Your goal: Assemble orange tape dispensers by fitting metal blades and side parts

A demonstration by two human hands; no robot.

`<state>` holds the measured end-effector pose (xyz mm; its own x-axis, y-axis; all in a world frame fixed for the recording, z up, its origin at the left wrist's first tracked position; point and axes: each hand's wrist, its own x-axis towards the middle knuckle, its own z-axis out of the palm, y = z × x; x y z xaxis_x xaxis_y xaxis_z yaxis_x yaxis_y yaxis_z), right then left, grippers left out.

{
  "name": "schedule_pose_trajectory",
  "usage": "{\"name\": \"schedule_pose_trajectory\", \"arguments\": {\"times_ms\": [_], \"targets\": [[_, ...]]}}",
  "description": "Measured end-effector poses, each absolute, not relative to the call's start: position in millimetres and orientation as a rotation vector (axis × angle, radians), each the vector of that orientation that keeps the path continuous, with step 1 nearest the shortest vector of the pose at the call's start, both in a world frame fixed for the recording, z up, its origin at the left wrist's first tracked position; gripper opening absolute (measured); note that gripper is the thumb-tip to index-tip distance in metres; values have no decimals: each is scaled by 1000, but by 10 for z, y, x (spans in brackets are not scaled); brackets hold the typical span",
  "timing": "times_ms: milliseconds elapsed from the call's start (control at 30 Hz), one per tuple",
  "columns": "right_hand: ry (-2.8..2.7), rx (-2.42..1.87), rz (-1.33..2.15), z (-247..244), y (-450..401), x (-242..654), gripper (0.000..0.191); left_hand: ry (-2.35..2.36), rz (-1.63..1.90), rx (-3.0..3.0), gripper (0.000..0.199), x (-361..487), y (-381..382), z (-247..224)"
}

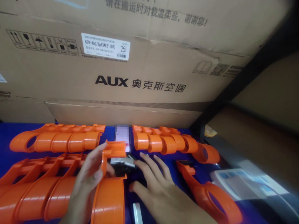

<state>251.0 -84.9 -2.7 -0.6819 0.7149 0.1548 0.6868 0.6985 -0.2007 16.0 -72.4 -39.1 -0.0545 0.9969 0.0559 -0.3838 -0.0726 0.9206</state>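
Observation:
My left hand (85,180) grips an orange plastic holder (109,199) by its narrow upright neck. The holder has a wide curved body below and a short channel-shaped piece on top. My right hand (155,185) is palm down to the right of the holder, fingers apart, with nothing visible in it. Near its fingertips lie small silver metal pieces (128,161), partly hidden behind the holder. Another silver bar (137,213) is beside my right wrist, cut off by the lower edge. What lies under my right palm is hidden.
Rows of similar orange holders stand at the back left (67,142), front left (35,189) and back right (155,143). A single orange holder (210,194) lies at right, near a white box (231,183). A phone (122,135) and a large cardboard carton (140,102) are behind.

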Motion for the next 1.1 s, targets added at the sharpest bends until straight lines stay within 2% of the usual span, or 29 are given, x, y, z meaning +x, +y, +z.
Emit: {"name": "schedule_pose_trajectory", "arguments": {"times_ms": [100, 233, 367, 500, 700, 767, 867, 933, 1100], "targets": [[-2731, -1124, 4, -132, -875, 2480, 18, 893, 1431, 965, 63, 149, -702, -415], [-2716, -1094, -112, -217, -881, 2462, 6, 880, 1421, 995, 63, 148, -672, -457], [-2651, -1076, -274, -305, -870, 2473, 12, 878, 1445, 1014, 65, 181, -675, -479], [-2620, -1090, -312, -355, -866, 2476, 11, 891, 1444, 1023, 64, 209, -683, -479], [-2578, -1066, -107, -449, -812, 2495, 5, 924, 1439, 1006, 71, 228, -695, -493], [-2611, -1082, 10, -417, -798, 2504, 13, 929, 1436, 1002, 72, 223, -692, -511], [-2656, -1191, 180, -282, -799, 2503, 39, 945, 1435, 1009, 76, 207, -685, -537], [-2658, -1257, 273, -181, -801, 2490, 45, 960, 1433, 1022, 78, 197, -684, -549], [-2595, -1349, 531, -16, -782, 2463, 30, 919, 1413, 1022, 73, 199, -683, -560]]}}
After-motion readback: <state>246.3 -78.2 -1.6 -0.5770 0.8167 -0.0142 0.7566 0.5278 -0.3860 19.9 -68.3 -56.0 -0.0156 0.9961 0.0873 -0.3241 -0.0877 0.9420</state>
